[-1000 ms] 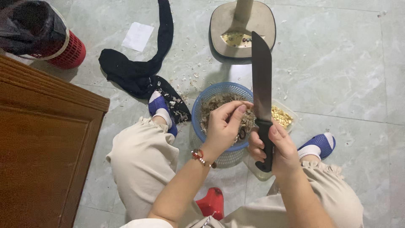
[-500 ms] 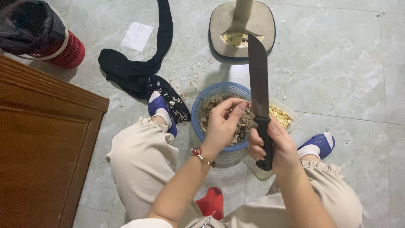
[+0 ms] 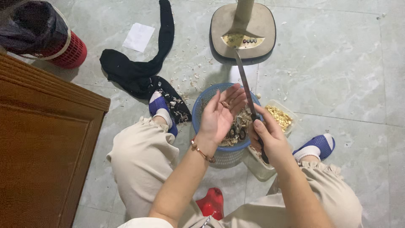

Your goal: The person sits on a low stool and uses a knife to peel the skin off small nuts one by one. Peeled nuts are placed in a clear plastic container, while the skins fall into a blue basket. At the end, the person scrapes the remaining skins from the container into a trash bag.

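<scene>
Hands over a blue basket (image 3: 202, 118) of husks: left hand (image 3: 221, 114) open, cradling 1 small light kernel; right hand (image 3: 270, 139) clenches a knife (image 3: 247, 90) handle, blade toward 12 o'clock, sharp and stiff.

Pale grey-green marbled tiles cover the floor (image 3: 346, 71), shiny under soft light, with scraps of husk scattered near the middle. A brown wooden cabinet (image 3: 42, 143) fills the left edge. At upper left stands a red bin (image 3: 69, 52); a beige fan base (image 3: 243, 31) sits at top centre.
</scene>
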